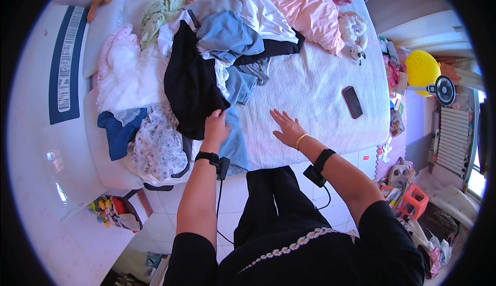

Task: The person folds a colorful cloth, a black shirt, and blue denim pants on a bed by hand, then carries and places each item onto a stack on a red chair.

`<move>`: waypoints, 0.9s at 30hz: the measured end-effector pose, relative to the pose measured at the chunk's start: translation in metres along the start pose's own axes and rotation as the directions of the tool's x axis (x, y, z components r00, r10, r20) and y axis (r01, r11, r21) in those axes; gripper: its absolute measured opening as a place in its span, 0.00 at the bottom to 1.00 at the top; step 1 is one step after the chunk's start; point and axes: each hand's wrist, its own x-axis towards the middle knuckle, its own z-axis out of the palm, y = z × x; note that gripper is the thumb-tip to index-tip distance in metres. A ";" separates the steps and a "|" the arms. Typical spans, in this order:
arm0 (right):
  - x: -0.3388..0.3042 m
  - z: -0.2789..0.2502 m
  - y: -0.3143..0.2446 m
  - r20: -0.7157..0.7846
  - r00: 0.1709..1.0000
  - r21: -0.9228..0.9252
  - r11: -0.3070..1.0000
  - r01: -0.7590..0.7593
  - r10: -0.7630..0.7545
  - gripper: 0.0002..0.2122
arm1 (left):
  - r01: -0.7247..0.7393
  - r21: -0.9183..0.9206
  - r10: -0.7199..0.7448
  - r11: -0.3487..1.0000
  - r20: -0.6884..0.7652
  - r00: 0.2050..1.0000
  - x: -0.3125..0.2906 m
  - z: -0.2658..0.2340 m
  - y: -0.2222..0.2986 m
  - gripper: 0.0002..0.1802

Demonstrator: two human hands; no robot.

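My left hand [216,129] is closed on the lower right edge of a black garment [191,79], which lies on top of a heap of clothes on the bed. Pale blue cloth [235,141] spreads beside and below that hand. Fingers outstretched, my right hand [288,128] is over the white quilted bed cover [315,95] and holds nothing; whether it touches the cover I cannot tell. Around the black garment lie blue-grey clothes [230,35], a white tulle piece [132,79], a floral garment [155,146] and a dark blue one [119,133].
A phone [353,102] lies on the bed to the right. Farther back are a pink blanket [294,7] and plush toys [354,30]. Beyond the bed's right side stand a yellow balloon [421,72], a small fan [444,90] and a coral-coloured stool [413,202].
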 end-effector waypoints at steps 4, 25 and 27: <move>-0.003 -0.003 -0.014 -0.033 0.997 0.023 0.997 0.073 -0.072 0.49 | -0.260 -0.109 0.253 0.959 -0.075 0.965 -0.029 -0.029 0.061 0.28; -0.098 -0.071 -0.037 -0.364 0.830 -0.068 0.901 0.429 -0.423 0.16 | -0.191 0.059 0.199 0.980 -0.196 0.960 -0.108 -0.089 0.153 0.13; -0.106 -0.087 -0.016 -0.349 0.869 -0.030 0.932 0.362 -0.350 0.20 | -0.256 0.015 0.249 0.966 -0.294 0.923 -0.104 -0.094 0.145 0.14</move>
